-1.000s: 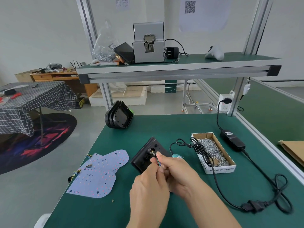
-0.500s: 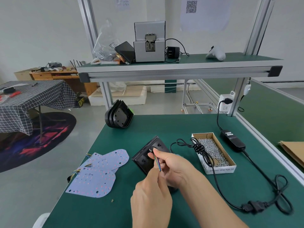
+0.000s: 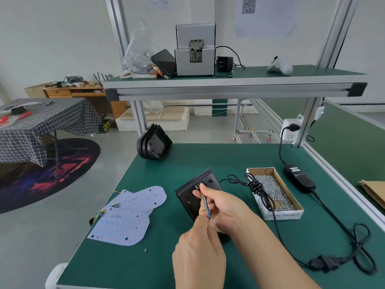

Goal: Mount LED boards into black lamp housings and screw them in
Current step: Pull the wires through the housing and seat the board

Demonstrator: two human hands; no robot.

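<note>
Both hands, right (image 3: 220,207) and left (image 3: 198,243), now pinch the multicoloured wire bundle (image 3: 205,206) drawn further through the tilted black plastic lamp housing (image 3: 188,193), so board seating comes next.

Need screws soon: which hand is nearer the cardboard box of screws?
Right. The right hand grips the wire bundle over the black housing, just beside the screw box. The left hand sits lower and farther from the box.
</note>
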